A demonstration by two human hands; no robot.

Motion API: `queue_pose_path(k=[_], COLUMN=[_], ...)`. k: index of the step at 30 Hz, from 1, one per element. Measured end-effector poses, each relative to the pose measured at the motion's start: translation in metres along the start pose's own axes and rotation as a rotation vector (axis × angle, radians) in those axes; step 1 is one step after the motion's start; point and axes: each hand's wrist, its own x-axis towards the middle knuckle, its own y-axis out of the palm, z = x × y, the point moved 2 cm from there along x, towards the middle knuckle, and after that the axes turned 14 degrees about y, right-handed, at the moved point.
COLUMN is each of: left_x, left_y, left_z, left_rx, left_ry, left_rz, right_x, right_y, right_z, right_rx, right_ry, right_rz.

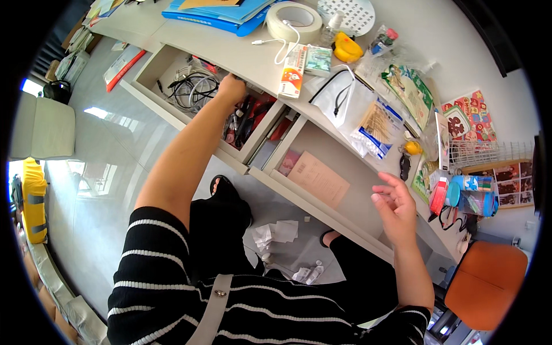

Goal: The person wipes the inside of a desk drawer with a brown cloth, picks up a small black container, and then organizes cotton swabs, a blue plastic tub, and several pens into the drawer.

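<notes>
My left hand (232,90) reaches into the back of the pulled-out left drawer (167,115), under the desk's edge. Its fingers are mostly hidden, so I cannot see what they touch or hold. Beside it lies a tangle of grey and black cables (192,89); dark and red small items (253,118) fill the drawer's other side. Over the right end of the second open drawer (339,225) hovers my right hand (397,210), fingers apart and holding nothing. A pale pink booklet (319,179) lies flat in that drawer, next to a pink packet (289,162).
On the desk stand a tape roll (294,22), a small orange-white box (293,72), a yellow tape measure (347,47) and a white drawstring pouch (342,98). Crumpled papers (276,233) lie on the floor by my feet. An orange chair (487,284) is at right.
</notes>
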Motion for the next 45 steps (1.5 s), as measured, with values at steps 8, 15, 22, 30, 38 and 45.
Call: queue_pose_path(k=[8, 15, 22, 30, 38, 45], left_x=[-0.116, -0.125, -0.117, -0.186, -0.167, -0.175], left_y=[0.009, 0.039, 0.03, 0.044, 0.079, 0.103], left_z=[-0.125, -0.16, -0.134, -0.185, -0.187, -0.191], left_rx=[0.078, 0.713, 0.112, -0.477, 0.29, 0.707], left_ry=[0.317, 0.44, 0.109, -0.013, 0.379, 0.838], left_rz=[-0.054, 0.137, 0.186, 0.507, 0.404, 0.153], right_x=[-0.021, -0.051, -0.077, -0.086, -0.072, -0.066], right_y=[-0.025, -0.021, -0.049, -0.065, -0.074, -0.106], right_z=[-0.016, -0.013, -0.022, -0.041, -0.044, -0.065], right_rx=[0.024, -0.099, -0.19, -0.149, -0.079, -0.071], right_ry=[-0.03, -0.14, -0.194, -0.157, -0.12, -0.119], right_rz=[-0.002, 0.061, -0.002, -0.036, -0.013, -0.237])
